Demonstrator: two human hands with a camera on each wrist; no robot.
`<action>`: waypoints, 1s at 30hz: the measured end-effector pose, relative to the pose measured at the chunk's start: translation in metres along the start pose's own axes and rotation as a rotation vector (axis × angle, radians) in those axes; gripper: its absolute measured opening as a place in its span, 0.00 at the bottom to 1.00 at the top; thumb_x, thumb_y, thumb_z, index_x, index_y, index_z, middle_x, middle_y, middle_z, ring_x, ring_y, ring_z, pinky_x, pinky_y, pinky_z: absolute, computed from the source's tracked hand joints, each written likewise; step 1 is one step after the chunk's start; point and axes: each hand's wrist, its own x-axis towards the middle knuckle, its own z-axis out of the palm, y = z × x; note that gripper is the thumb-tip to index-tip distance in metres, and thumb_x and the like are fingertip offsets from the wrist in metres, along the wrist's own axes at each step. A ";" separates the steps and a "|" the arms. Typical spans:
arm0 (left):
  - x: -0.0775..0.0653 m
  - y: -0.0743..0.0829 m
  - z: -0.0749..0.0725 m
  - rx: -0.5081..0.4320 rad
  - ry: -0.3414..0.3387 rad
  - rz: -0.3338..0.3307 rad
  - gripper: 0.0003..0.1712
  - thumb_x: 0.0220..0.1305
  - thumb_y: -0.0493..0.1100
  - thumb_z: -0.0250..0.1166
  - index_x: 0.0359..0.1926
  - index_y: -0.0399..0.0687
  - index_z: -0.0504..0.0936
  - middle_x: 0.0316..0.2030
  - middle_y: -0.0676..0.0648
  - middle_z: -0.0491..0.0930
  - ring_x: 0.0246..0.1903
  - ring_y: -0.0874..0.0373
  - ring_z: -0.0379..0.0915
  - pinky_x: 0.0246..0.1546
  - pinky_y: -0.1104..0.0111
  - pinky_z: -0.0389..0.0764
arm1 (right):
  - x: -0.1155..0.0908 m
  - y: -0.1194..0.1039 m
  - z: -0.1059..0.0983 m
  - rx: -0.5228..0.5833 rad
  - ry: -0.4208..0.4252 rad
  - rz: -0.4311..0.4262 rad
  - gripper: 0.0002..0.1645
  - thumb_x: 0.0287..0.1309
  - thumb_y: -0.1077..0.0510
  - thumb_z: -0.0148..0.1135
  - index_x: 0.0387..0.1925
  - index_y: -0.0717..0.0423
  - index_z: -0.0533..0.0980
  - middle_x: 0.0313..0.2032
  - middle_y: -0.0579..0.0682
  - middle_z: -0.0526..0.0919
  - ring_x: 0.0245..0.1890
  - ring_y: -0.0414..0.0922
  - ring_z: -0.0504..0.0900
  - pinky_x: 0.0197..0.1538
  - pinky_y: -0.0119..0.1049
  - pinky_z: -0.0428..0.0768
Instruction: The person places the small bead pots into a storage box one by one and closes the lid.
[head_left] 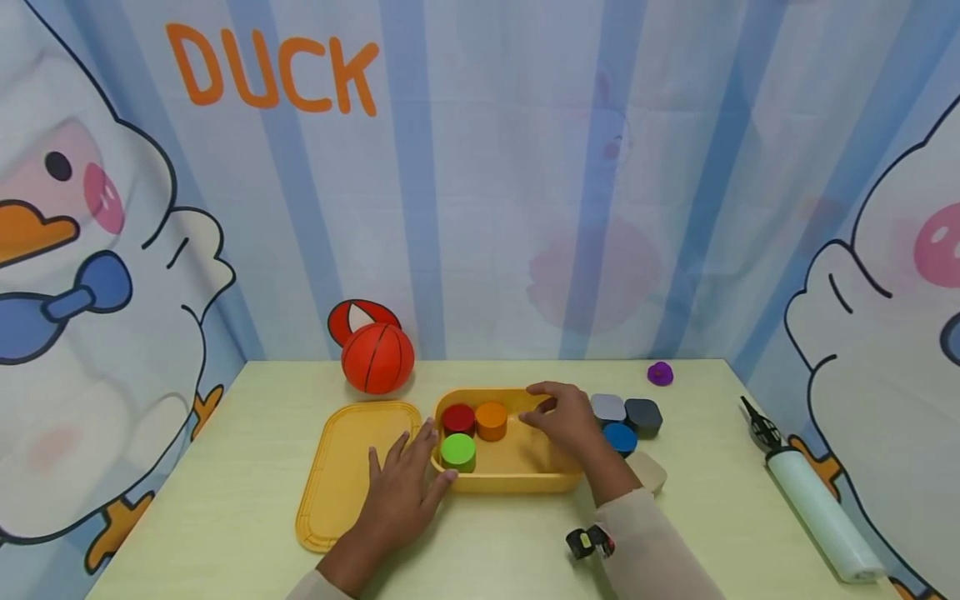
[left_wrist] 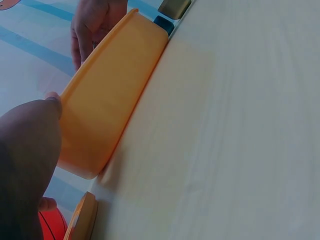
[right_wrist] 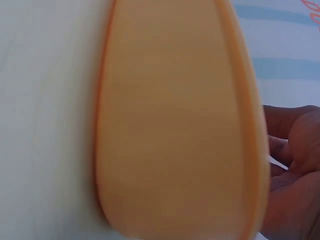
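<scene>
A yellow plastic box (head_left: 517, 482) stands on the table. In its left half are a red round block (head_left: 458, 418), an orange round block (head_left: 492, 421) and a green round block (head_left: 460, 452). My left hand (head_left: 405, 492) rests against the box's front left corner, fingers spread, thumb at the rim. Over the right half of the box is my right hand (head_left: 566, 421), its fingers loosely bent; no object shows between them. Right of the box lie a light grey block (head_left: 607, 407), a dark grey block (head_left: 643, 417), a blue block (head_left: 620, 437) and a partly hidden beige block (head_left: 649, 472).
A yellow lid (head_left: 348, 467) lies left of the box. Behind it sits a red basketball-patterned ball (head_left: 378, 359) by a red-and-white item (head_left: 360, 317). A small purple object (head_left: 660, 373) is at the back right. A pale green hand pump (head_left: 821, 508) lies along the right edge.
</scene>
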 end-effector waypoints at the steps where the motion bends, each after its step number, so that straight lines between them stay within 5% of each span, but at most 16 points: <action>1: 0.000 0.000 0.000 0.000 0.001 0.000 0.41 0.82 0.67 0.56 0.81 0.47 0.69 0.87 0.50 0.59 0.82 0.34 0.61 0.75 0.16 0.43 | 0.000 0.001 -0.005 0.004 0.006 -0.005 0.27 0.66 0.62 0.77 0.66 0.60 0.83 0.48 0.61 0.89 0.41 0.49 0.87 0.44 0.40 0.89; 7: 0.000 -0.001 0.001 0.007 -0.011 -0.004 0.41 0.82 0.68 0.55 0.82 0.48 0.69 0.87 0.51 0.59 0.82 0.35 0.61 0.76 0.17 0.43 | -0.004 0.014 -0.033 -0.003 0.048 -0.073 0.26 0.67 0.60 0.76 0.65 0.60 0.84 0.48 0.63 0.91 0.50 0.58 0.89 0.45 0.40 0.89; 13: 0.001 -0.001 0.003 0.012 -0.015 -0.008 0.41 0.81 0.67 0.56 0.82 0.48 0.68 0.87 0.51 0.58 0.81 0.35 0.62 0.76 0.17 0.43 | -0.014 0.030 -0.051 -0.037 0.119 -0.128 0.23 0.69 0.59 0.75 0.62 0.61 0.85 0.53 0.65 0.90 0.56 0.61 0.87 0.57 0.49 0.86; 19: 0.001 -0.001 0.001 0.000 -0.014 -0.013 0.43 0.81 0.67 0.58 0.84 0.50 0.66 0.87 0.51 0.59 0.82 0.35 0.62 0.76 0.17 0.42 | -0.025 0.045 -0.066 -0.022 0.152 -0.094 0.22 0.72 0.55 0.73 0.63 0.58 0.85 0.61 0.64 0.87 0.57 0.60 0.85 0.55 0.42 0.84; 30: 0.002 -0.003 0.001 0.005 -0.018 -0.006 0.44 0.81 0.68 0.56 0.85 0.50 0.63 0.87 0.51 0.60 0.81 0.35 0.62 0.76 0.17 0.41 | -0.039 0.072 -0.091 -0.070 0.126 -0.025 0.26 0.73 0.53 0.72 0.65 0.63 0.82 0.67 0.68 0.82 0.66 0.67 0.81 0.69 0.65 0.82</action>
